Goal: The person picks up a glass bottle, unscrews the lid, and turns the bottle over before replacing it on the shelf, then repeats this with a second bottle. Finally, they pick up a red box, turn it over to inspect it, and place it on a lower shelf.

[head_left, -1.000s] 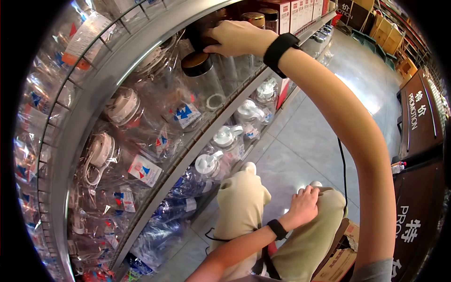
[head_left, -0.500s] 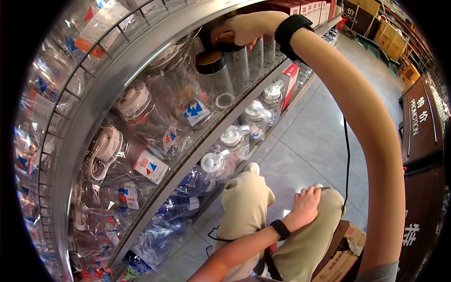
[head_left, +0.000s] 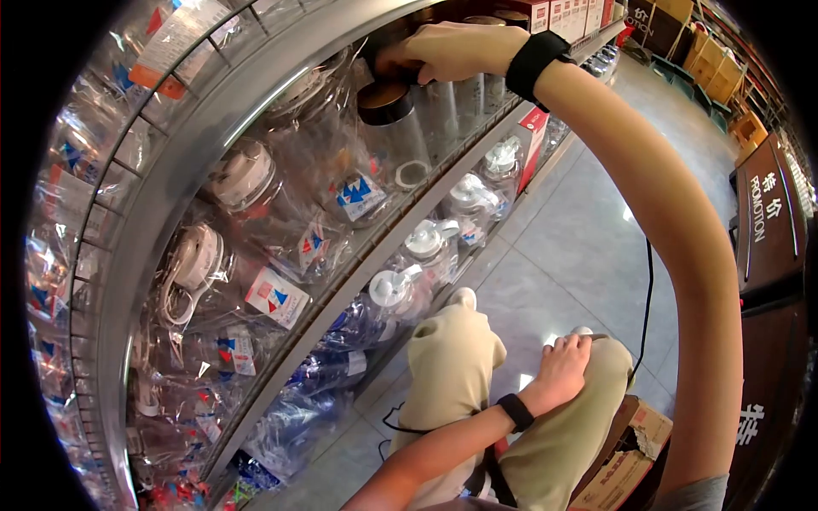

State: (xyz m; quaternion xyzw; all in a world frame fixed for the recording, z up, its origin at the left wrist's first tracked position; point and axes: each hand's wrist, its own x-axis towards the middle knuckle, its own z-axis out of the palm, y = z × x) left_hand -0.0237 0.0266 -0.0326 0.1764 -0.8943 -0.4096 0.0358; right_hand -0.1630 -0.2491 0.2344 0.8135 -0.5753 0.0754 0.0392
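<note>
My right hand (head_left: 450,53) reaches into the upper shelf, over a row of clear jars. Its thumb points down close beside the dark lid of a clear jar (head_left: 399,143), and the other fingers stretch into shadow behind that lid, their tips hidden. I cannot tell whether they hold anything. More clear jars (head_left: 467,100) stand just under the palm and wrist. On my knee (head_left: 603,375) lies my left hand (head_left: 564,366), fingers laid flat over the trouser cloth and holding nothing.
Plastic-wrapped clear jugs with white lids (head_left: 247,175) crowd the shelf to the left. Below the shelf edge (head_left: 366,255) are white-lidded jugs (head_left: 394,289) and blue-tinted bottles. A torn cardboard box (head_left: 626,464) sits by my leg. Promotion boxes (head_left: 767,213) stand at right.
My right hand has shifted slightly, its thumb and fingers rising off the jar lids under the palm and toward the back beside the nearer dark lid. My left hand stays on the knee.
</note>
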